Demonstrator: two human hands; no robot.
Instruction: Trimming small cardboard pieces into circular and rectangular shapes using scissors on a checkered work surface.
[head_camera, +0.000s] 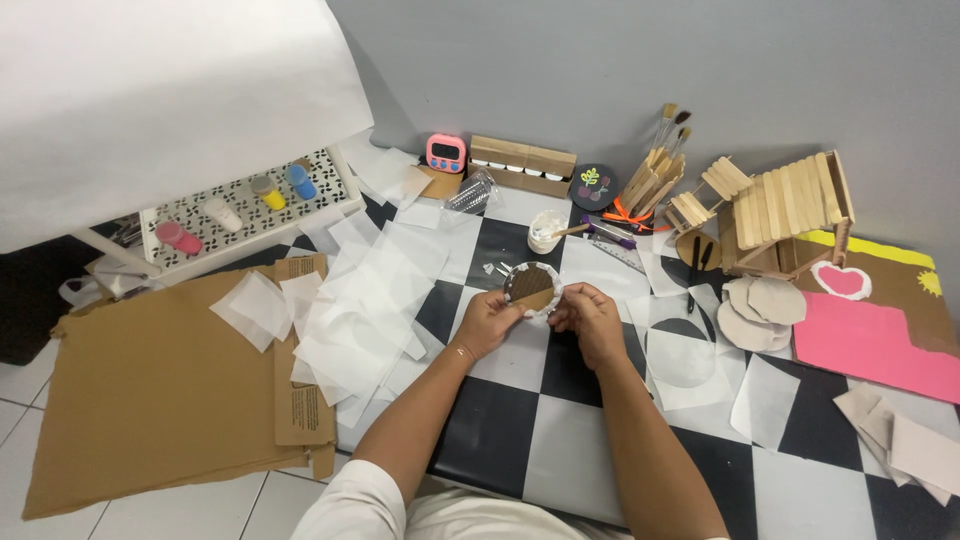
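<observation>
A round brown cardboard disc edged with white paper (531, 288) is held between both hands above the black-and-white chequered worktop (500, 430).

The left hand (487, 322) is closed on the disc's rim at 7 o'clock, fingers curled and thumb pressed to the edge; the right hand (589, 318) is closed on it at 4 o'clock in the same way. The disc is tilted, brown face up, near the worktop's centre. A white cup with a wooden stick (546, 231) is seen at 12 o'clock from the disc, nearby. Loose sheets of translucent white paper (355, 310) are spread at 9 o'clock. A small house of wooden craft sticks (785, 212) is placed at 2 o'clock, well apart.
</observation>
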